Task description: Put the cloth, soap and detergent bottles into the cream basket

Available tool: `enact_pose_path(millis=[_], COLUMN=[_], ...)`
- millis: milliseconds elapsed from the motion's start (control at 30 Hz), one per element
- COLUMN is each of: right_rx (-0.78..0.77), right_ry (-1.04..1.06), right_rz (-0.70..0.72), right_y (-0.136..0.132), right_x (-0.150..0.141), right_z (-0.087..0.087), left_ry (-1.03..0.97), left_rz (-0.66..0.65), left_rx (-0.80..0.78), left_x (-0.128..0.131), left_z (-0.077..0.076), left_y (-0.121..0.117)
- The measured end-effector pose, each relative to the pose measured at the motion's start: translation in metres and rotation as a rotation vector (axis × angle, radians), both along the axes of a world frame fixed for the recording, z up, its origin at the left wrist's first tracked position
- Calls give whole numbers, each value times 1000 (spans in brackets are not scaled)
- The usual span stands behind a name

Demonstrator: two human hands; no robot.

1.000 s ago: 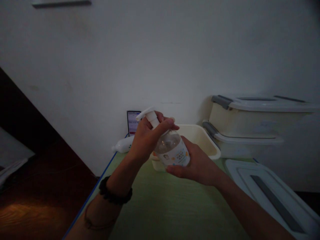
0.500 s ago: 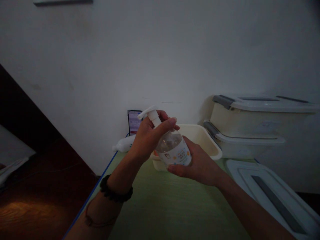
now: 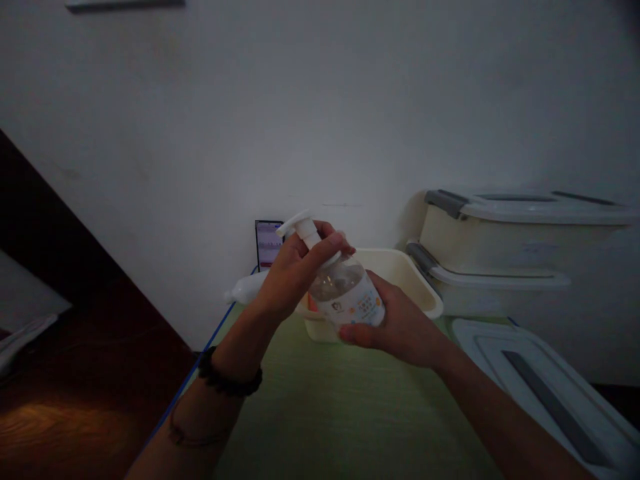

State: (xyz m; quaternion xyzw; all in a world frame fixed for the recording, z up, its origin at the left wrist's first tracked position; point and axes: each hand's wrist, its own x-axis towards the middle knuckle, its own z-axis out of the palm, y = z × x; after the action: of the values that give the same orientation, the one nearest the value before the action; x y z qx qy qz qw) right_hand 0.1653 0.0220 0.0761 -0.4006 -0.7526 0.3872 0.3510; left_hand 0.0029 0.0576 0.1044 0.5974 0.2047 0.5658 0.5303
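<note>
A clear pump bottle (image 3: 347,297) with a white printed label is held tilted above the table, its white pump head (image 3: 301,228) pointing up and to the left. My left hand (image 3: 295,270) is closed around the collar below the pump head, thumb laid across the front. Around the bottle's lower body, my right hand (image 3: 395,323) is wrapped, with the thumb near the bottom edge of the label. Behind the bottle stands a cream plastic basin (image 3: 425,293), partly hidden by my hands. Something orange-red shows inside it.
A white bottle (image 3: 247,288) lies left of the basin, near a propped phone (image 3: 269,243). Two lidded storage boxes (image 3: 480,243) are stacked at the right against the wall. A loose lid (image 3: 545,393) with a grey handle lies on the green table (image 3: 320,413).
The bottle has turned slightly within my grip, its label shifting a little to the right. My left thumb has slid slightly left across the collar. Everything else stays in place.
</note>
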Motion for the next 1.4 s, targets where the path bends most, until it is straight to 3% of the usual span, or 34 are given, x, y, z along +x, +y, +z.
enact_pose_path(millis=[200, 333, 433, 567, 633, 700, 800, 900, 1200, 1300, 1400], right_rx=[10, 74, 113, 51, -44, -162, -287, -300, 37, 69, 42], right_ry=[32, -20, -62, -142, -147, -96, -9, 10, -426, -522, -589], right_rz=[-40, -123, -216, -292, -256, -159, 8, 97, -44, -13, 11], right_y=[3, 6, 10, 16, 17, 16, 12, 7, -7, -6, -5], right_x=[4, 16, 28, 41, 43, 43, 42, 42, 71, 75, 73], right_z=[4, 12, 17, 18, 19, 19, 21, 25, 44, 45, 42], left_ry=[100, 257, 527, 991, 1171, 1271, 1288, 1315, 1436, 1439, 1331], left_rz=[9, 17, 53, 256, 326, 316, 259, 199, 106, 77, 58], left_rx=[39, 154, 236, 350, 371, 354, 333, 327, 287, 268, 364], left_x=[-7, -14, -24, -38, -42, -44, -45, -48, -64, -60, -54], left_z=[-2, -3, -6, -20, -28, -33, -33, -27, -8, -2, 1], left_y=[5, 10, 17, 30, 35, 39, 40, 35, 18, 16, 12])
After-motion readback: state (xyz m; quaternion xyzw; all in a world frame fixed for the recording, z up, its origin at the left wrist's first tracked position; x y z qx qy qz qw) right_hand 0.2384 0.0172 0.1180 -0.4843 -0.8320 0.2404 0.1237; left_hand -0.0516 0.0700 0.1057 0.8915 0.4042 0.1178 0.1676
